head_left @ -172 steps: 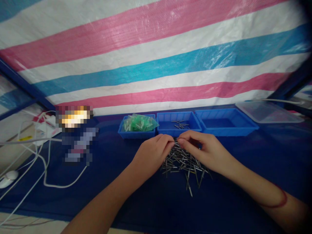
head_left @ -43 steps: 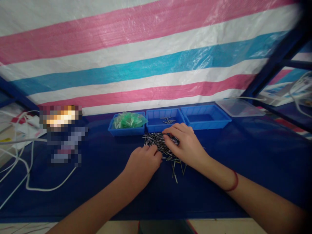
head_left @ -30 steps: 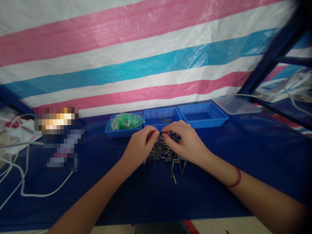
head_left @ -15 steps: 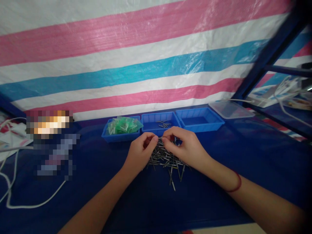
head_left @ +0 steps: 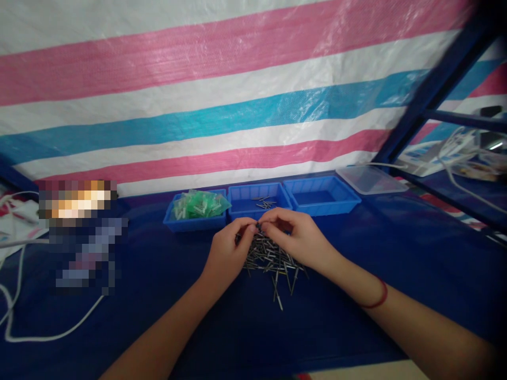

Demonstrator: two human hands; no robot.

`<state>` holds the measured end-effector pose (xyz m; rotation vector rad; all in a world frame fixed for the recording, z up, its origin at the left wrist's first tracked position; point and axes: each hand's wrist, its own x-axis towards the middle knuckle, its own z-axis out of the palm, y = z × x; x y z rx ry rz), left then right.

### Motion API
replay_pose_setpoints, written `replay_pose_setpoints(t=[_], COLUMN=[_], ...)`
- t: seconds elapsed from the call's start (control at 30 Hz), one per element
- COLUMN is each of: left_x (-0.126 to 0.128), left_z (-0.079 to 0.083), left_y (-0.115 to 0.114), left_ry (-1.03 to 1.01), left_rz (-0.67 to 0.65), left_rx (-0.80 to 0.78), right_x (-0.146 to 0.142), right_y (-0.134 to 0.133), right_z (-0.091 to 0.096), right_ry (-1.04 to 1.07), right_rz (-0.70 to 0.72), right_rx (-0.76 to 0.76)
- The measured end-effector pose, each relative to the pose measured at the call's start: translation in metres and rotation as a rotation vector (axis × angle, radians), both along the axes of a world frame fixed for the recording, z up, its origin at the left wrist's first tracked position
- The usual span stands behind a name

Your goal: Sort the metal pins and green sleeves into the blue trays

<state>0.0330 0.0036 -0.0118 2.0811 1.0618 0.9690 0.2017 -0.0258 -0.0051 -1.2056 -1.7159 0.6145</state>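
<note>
A loose pile of thin metal pins [head_left: 273, 259] lies on the dark blue table cover [head_left: 356, 274]. My left hand [head_left: 227, 250] and my right hand [head_left: 295, 237] meet just above the pile's far edge, fingertips pinched together on a small pin between them. The right wrist wears a red string band [head_left: 376, 298]. Behind the hands stand three blue trays: the left tray [head_left: 174, 224] holds a bag of green parts [head_left: 202, 203], the middle tray [head_left: 241, 198] holds a few pins, the right tray [head_left: 320, 196] looks bare.
A clear plastic lid or box [head_left: 370, 179] sits right of the trays. White cables [head_left: 47, 330] trail over the table's left side beside a blurred-out object. A striped tarp [head_left: 222, 95] hangs behind. A blue frame post [head_left: 428, 95] slants at the right.
About 1.4 s ago my hands lay spread on the pile; since then they have come together and pinched a pin. The view has drifted a little to the right.
</note>
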Motion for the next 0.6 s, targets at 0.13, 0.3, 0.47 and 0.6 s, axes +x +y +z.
replay_pose_setpoints(t=[0.13, 0.3, 0.47, 0.6], left_x=[-0.012, -0.016, -0.015, -0.014], left_z=[0.003, 0.003, 0.005, 0.006], left_y=[0.012, 0.015, 0.01, 0.006], left_ry=[0.026, 0.084, 0.225, 0.292], left_rz=[0.069, 0.039, -0.019, -0.039], left_rx=[0.061, 0.129, 0.253, 0.296], right_x=[0.004, 0.001, -0.001, 0.0], right_y=[-0.001, -0.001, 0.0, 0.0], right_z=[0.0, -0.006, -0.006, -0.006], right_ry=[-0.483, -0.747, -0.592, -0.535], right_rz=[0.026, 0.014, 0.045, 0.031], right_rx=[0.068, 0.036, -0.049, -0.061])
